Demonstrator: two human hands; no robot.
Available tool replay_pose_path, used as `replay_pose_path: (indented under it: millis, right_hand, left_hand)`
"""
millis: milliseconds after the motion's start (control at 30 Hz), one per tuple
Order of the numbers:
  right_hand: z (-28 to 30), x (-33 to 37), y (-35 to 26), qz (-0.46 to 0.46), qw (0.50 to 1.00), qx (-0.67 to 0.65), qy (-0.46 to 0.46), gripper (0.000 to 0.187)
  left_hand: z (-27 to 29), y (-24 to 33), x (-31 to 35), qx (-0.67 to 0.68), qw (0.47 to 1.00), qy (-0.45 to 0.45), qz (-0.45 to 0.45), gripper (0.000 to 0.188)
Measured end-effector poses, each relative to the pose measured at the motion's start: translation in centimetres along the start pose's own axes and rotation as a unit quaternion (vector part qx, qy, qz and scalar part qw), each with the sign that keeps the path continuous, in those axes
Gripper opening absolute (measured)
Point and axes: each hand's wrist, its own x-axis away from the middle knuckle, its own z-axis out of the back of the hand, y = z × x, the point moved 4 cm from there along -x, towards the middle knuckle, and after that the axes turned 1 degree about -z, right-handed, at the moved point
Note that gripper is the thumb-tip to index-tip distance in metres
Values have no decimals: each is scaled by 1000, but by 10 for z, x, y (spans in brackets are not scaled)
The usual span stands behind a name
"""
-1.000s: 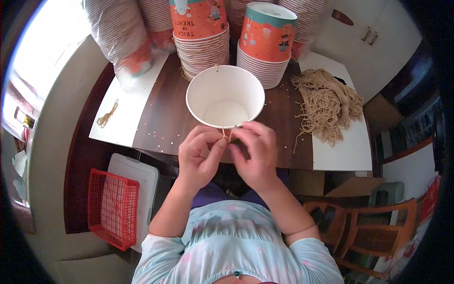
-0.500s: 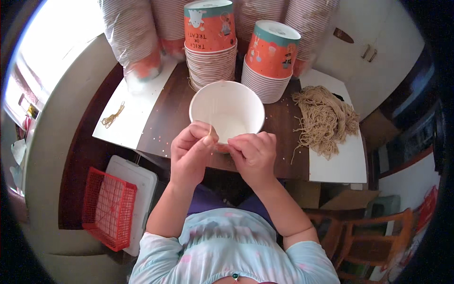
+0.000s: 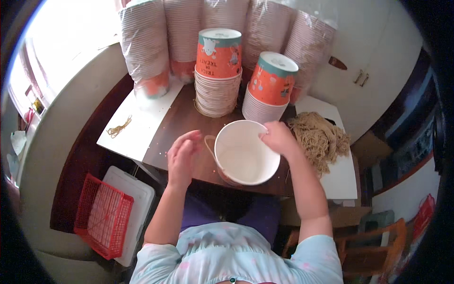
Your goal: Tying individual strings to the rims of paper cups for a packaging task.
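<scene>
At the centre of the frame a white paper bucket sits open-mouthed on the brown desk. Right hand pinches its far rim; left hand hovers loosely open beside its string handle, holding nothing. Behind stand stacked orange cups; a twine heap lies right.

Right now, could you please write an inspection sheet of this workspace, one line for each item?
Surface: dark wooden table with white sheets at both ends.
Job's things: white paper bucket, open, with a string handle on its left side.
Clutter: two stacks of orange cups, wrapped cup sleeves behind, pile of tan string.
Hands: right hand grips the bucket rim; left hand open beside the handle.
Cables: nothing seen.
Surroundings: red basket on the floor, wooden chair, white cabinet doors.
</scene>
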Motion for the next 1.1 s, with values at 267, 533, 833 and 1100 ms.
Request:
replay_pose_path:
  millis: [267, 533, 833, 1100]
  right_hand:
    - [29, 110, -92, 360, 900, -51, 240, 55]
    - [81, 13, -105, 257, 780, -567, 60, 73]
    - [116, -158, -118, 309, 839, -384, 232, 62]
    - [21, -179, -59, 105, 952, -235, 167, 66]
  left_hand:
    - [-2, -2, 1, 54, 983, -121, 127, 67]
    - [-31, 109, -75, -129, 942, -163, -265, 93]
    - [-65, 120, -249, -185, 941, -192, -209, 100]
    - [-50, -1, -277, -198, 950, -170, -172, 94]
